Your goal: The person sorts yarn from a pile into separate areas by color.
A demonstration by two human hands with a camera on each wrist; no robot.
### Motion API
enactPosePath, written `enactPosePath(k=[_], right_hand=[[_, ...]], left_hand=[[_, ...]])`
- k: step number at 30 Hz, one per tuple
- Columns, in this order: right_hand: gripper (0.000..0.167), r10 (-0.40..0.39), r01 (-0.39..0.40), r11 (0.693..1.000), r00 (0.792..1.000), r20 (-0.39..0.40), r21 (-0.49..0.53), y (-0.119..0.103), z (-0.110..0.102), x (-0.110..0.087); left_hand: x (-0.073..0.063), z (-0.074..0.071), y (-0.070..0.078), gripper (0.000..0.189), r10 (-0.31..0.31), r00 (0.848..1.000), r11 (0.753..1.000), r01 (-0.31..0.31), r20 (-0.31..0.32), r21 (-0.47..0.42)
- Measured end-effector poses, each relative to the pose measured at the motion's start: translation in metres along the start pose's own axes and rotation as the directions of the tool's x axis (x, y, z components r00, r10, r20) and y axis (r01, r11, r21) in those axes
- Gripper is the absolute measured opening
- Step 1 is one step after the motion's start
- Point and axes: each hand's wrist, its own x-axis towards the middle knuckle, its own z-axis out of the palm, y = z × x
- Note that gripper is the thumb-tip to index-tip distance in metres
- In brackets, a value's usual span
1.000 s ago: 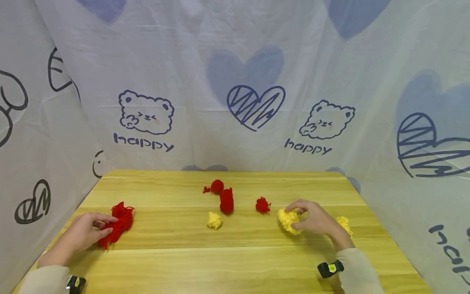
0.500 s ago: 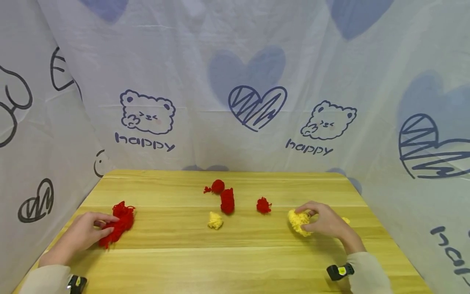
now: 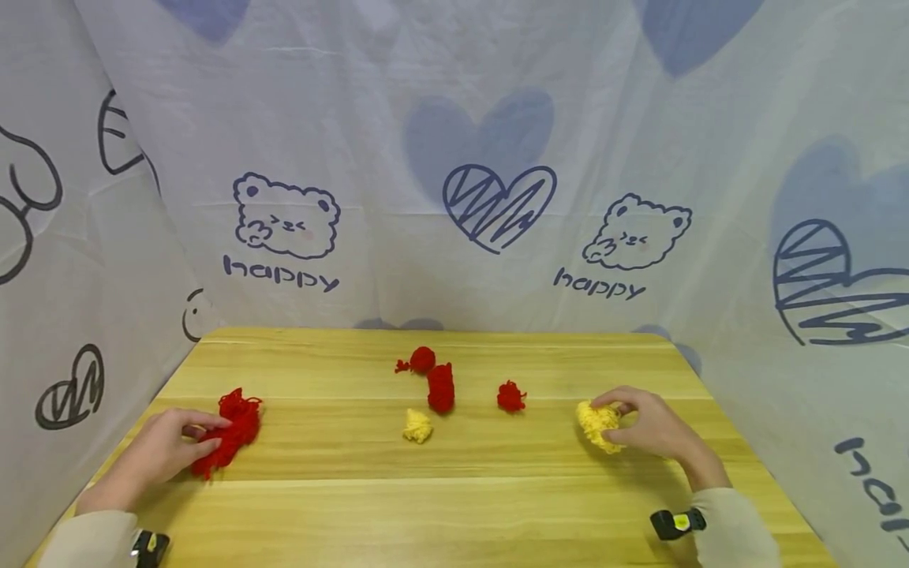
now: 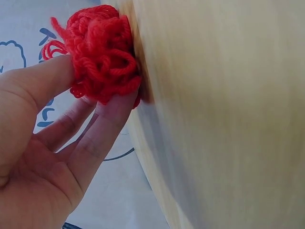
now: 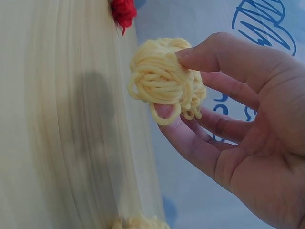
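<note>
Left hand (image 3: 166, 446): part-curled, pinching tangled red yarn bundle (image 3: 240, 426) at 9 o'clock on flat wood-grain tabletop (image 3: 454, 513) | right hand (image 3: 649, 428): part-curled, pinching round yellow yarn ball (image 3: 595, 422), raised, 3 o'clock | we see red yarn cylinder (image 3: 440, 389), 12 o'clock

Holds the yellow yarn bundle (image 3: 600, 427), in the right hand (image 3: 652, 430), farther right over the table (image 3: 369, 521) than a second ago. Leaves a wider gap between that bundle and the small red clump (image 3: 511, 397). Brings the sleeve (image 3: 735, 527) and black wrist device (image 3: 678, 523) along rightward. Hides the second yellow bundle (image 5: 140, 223) from the head view, after baring much of it a second ago and only a sliver half a second ago.
</note>
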Motion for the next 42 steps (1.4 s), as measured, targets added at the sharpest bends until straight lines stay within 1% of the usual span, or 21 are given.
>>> enactPosePath(k=[4, 9, 18, 28, 42], right_hand=[[0.042, 0.02, -0.02, 1.0, 1.0, 0.004, 0.001, 0.002, -0.006, -0.005], [0.041, 0.047, -0.047, 0.999, 0.999, 0.005, -0.02, 0.009, -0.01, -0.008], [0.041, 0.057, -0.057, 0.997, 0.998, 0.002, -0.051, 0.023, -0.014, -0.012], [0.043, 0.052, -0.052, 0.996, 0.999, -0.002, -0.068, 0.031, -0.016, -0.017], [0.041, 0.089, -0.088, 0.991, 0.996, -0.003, -0.101, 0.044, -0.015, -0.016]], left_hand=[[0.001, -0.001, 0.0, 0.027, -0.001, 1.0, 1.0, 0.001, 0.004, 0.002], [0.001, -0.002, 0.0, 0.027, 0.005, 1.0, 1.0, -0.005, 0.006, 0.003], [0.001, -0.001, -0.001, 0.027, 0.005, 1.0, 1.0, -0.005, 0.003, -0.004], [0.0, -0.001, 0.001, 0.027, 0.002, 1.0, 1.0, -0.002, 0.005, -0.003], [0.0, 0.0, 0.0, 0.026, 0.009, 1.0, 1.0, -0.009, 0.001, 0.002]])
